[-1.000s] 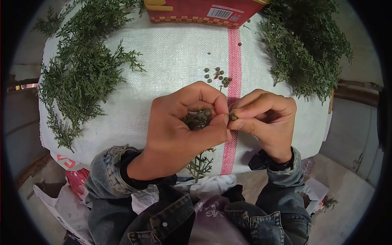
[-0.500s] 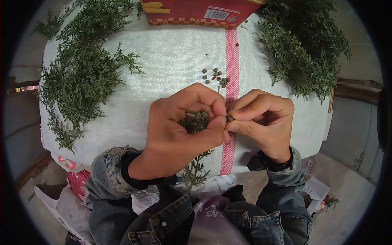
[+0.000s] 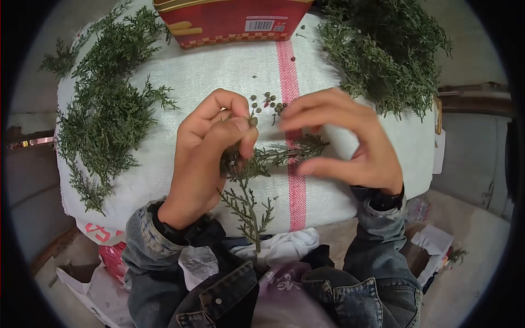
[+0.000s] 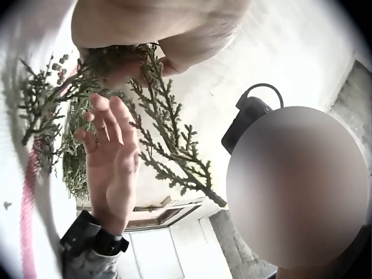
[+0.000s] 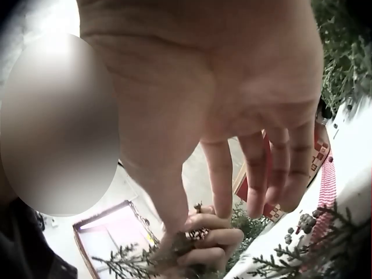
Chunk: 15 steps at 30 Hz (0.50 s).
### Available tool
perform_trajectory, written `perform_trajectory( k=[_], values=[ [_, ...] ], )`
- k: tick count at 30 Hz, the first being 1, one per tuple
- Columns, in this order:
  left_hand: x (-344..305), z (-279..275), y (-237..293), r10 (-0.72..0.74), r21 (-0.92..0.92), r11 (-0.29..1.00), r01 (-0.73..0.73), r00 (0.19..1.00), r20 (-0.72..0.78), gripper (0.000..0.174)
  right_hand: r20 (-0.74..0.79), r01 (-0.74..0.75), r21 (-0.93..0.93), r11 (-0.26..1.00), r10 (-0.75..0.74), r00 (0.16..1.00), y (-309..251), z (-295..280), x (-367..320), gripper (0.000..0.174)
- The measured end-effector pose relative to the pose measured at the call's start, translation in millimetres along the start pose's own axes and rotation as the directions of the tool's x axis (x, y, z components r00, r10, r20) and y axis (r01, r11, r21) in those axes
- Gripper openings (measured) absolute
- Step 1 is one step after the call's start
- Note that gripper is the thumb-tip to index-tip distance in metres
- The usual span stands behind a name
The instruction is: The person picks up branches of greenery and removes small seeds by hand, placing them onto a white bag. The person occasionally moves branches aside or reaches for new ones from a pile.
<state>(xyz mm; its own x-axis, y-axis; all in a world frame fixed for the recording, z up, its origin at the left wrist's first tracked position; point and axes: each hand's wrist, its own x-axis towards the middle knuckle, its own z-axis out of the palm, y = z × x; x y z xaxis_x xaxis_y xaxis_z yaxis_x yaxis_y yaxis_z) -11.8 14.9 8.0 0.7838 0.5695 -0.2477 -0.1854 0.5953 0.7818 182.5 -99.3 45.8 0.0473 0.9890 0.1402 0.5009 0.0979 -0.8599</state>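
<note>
Sprig (image 3: 251, 215) pinched in left hand (image 3: 199, 150), over near half of white weave (image 3: 202, 74). Right hand (image 3: 372, 142) wide, nothing visible in it — fingers near loose berries (image 3: 273, 98). Risk: stray brush scatters them — round, unpenned.

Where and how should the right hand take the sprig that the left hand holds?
Likely best: pinch the sprig by its stem end, coming from the near side. That end sticks out clear of the left hand, thin, with fewer side twigs.
</note>
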Motion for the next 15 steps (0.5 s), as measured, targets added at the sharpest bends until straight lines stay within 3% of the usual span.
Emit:
perform_trajectory(
  k=[3,8,11,12,14,15],
  values=[
    [2.3,2.0,2.1,-0.024,-0.065,0.998,0.024,1.0,-0.008,0.006,0.119,0.138,-0.326,0.935,-0.104,0.987,7.3,15.4,-2.3,0.041],
    [3.5,-4.7,7.7,-0.021,-0.187,0.982,0.027,0.999,0.033,0.01,0.215,0.132,-0.39,0.911,-0.049,0.975,20.1,16.9,-12.9,0.04],
    [6.8,-6.6,3.5,-0.001,-0.239,0.971,0.022,0.996,0.088,0.011,0.097,-0.119,-0.446,0.887,0.18,0.979,10.4,2.0,-11.5,0.028],
    [6.7,-6.9,0.6,0.011,-0.263,0.965,0.021,0.993,0.119,0.012,0.092,-0.12,-0.448,0.886,0.18,0.979,8.0,0.0,-10.8,0.028],
    [4.6,-4.5,-1.1,0.023,-0.284,0.958,0.022,0.988,0.153,0.012,0.043,-0.212,-0.258,0.943,0.23,0.972,3.1,-0.4,-9.4,0.021],
    [2.3,-1.3,-1.8,-0.027,-0.19,0.98,0.054,0.989,0.143,0.013,0.025,-0.249,-0.156,0.956,0.256,0.966,1.3,0.0,-8.5,0.018]
  ],
)
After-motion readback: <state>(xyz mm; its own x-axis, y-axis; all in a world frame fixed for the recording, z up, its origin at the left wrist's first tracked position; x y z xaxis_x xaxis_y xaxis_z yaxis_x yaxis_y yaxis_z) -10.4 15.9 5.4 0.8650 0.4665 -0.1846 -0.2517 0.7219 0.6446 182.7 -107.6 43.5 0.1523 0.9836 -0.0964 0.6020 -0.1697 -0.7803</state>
